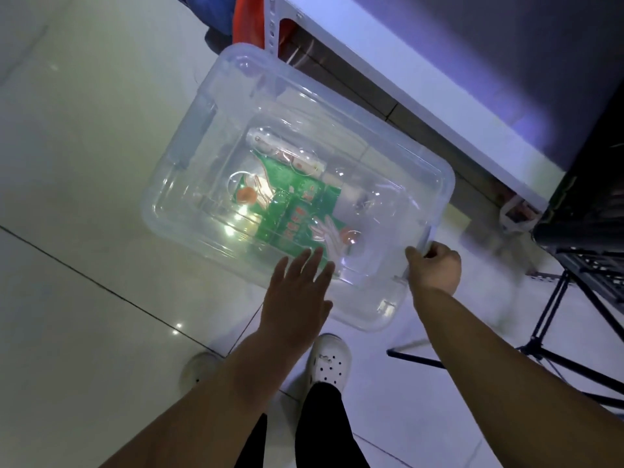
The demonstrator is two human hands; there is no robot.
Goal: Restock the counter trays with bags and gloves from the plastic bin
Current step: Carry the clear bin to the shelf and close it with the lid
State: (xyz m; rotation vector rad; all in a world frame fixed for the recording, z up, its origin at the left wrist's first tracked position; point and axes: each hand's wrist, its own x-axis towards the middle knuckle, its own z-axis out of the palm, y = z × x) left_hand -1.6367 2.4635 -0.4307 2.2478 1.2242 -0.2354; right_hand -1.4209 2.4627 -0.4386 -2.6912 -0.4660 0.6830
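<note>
A clear plastic bin (189,136) with its transparent lid (388,157) on sits on the tiled floor below me. Through the lid I see a green printed packet (297,204) and a white packet (351,197) inside. My left hand (297,295) lies flat with fingers spread over the lid's near edge. My right hand (434,265) is curled around the latch or rim at the bin's near right corner.
A white counter (422,86) runs along the right, with dark equipment (580,211) at its end. A black tripod (553,332) stands at right on the floor. My white shoes (329,363) are just below the bin. Red and blue items (248,18) lie at top.
</note>
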